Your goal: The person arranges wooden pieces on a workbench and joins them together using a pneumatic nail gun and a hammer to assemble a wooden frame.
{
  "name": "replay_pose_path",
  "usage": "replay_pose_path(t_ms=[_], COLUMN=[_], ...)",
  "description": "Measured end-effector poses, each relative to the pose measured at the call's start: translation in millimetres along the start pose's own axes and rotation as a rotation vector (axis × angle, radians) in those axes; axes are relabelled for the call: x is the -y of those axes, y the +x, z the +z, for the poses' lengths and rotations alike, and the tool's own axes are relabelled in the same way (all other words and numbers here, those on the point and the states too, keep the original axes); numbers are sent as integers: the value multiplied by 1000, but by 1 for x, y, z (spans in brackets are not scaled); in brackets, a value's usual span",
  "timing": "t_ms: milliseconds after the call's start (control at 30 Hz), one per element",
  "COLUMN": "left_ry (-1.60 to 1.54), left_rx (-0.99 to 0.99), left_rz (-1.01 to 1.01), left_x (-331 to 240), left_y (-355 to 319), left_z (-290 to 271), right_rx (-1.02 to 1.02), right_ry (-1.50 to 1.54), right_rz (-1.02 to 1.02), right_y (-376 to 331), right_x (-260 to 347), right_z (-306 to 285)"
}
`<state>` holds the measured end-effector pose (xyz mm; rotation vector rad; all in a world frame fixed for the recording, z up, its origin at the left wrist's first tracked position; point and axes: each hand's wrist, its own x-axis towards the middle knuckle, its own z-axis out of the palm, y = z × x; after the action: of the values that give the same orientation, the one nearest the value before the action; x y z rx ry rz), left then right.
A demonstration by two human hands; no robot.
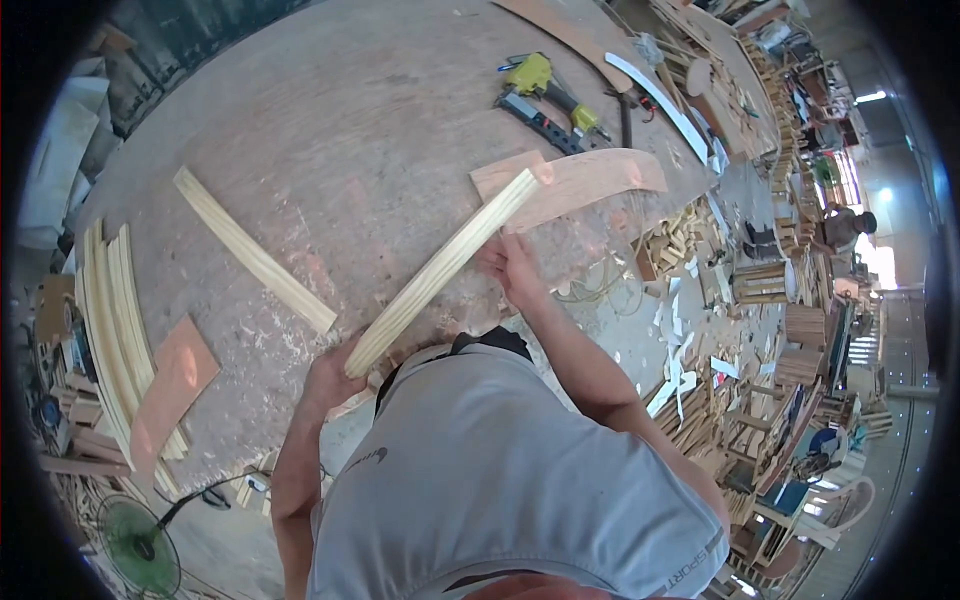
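Note:
I hold a long pale wooden slat (440, 270) slanted above the workbench (350, 120). My left hand (335, 375) grips its near end by my chest. My right hand (508, 265) holds it from below past the middle. The slat's far end lies over a curved thin plywood piece (590, 180) resting on the bench.
Another pale slat (250, 248) lies flat at the left. A stack of slats (115, 330) and a plywood offcut (175, 380) sit at the bench's left edge. Yellow nail guns (545, 95) lie at the back. A green fan (140, 550) stands below. Wood scraps and a distant person (845, 228) fill the right.

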<state>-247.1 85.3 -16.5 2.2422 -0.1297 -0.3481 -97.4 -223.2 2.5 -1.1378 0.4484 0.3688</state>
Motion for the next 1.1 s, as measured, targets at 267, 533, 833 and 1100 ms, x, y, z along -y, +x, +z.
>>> replay_pose_path(t_ms=[267, 533, 833, 1100], left_ry=[165, 182, 335, -724], left_rx=[-55, -249, -319, -658], left_rz=[44, 5, -145, -611], left_x=[34, 43, 85, 111], left_y=[-16, -29, -37, 51], left_z=[6, -10, 14, 17], right_rx=[8, -138, -231, -12], right_ry=[110, -88, -236, -610], right_rz=[-232, -350, -39, -7], right_y=[21, 4, 16, 49], right_x=[6, 1, -79, -82], right_z=[-25, -27, -94, -91])
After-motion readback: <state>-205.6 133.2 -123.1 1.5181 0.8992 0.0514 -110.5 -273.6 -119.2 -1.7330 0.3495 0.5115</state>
